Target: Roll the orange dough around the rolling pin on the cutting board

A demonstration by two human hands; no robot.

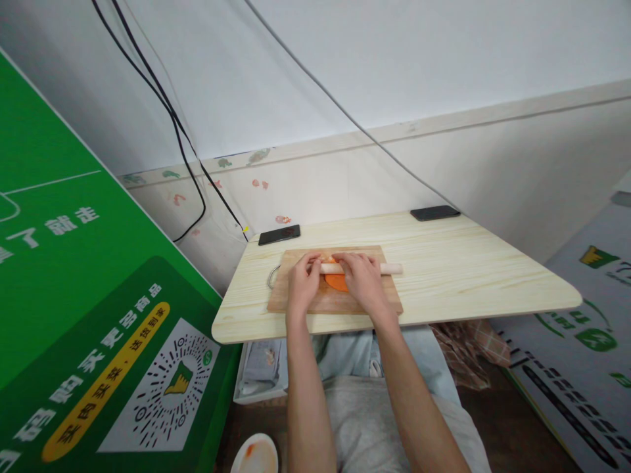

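A pale wooden rolling pin [392,269] lies crosswise over a flat orange piece of dough [336,282]. Beneath them is a wooden cutting board [320,303] with a metal handle [271,276] at its left side. My left hand [303,282] is closed on the left part of the pin, hiding its left end. My right hand [361,279] has its fingers curled over the pin nearer the right, and the pin's right end sticks out past it. Part of the dough is covered by the pin and my right hand.
The board rests on a light wood-grain table [468,276]. One dark phone [279,234] lies at the back left, another phone [434,213] at the back right. Black cables [172,118] hang along the wall. A white plate [255,454] with orange stains is below the table.
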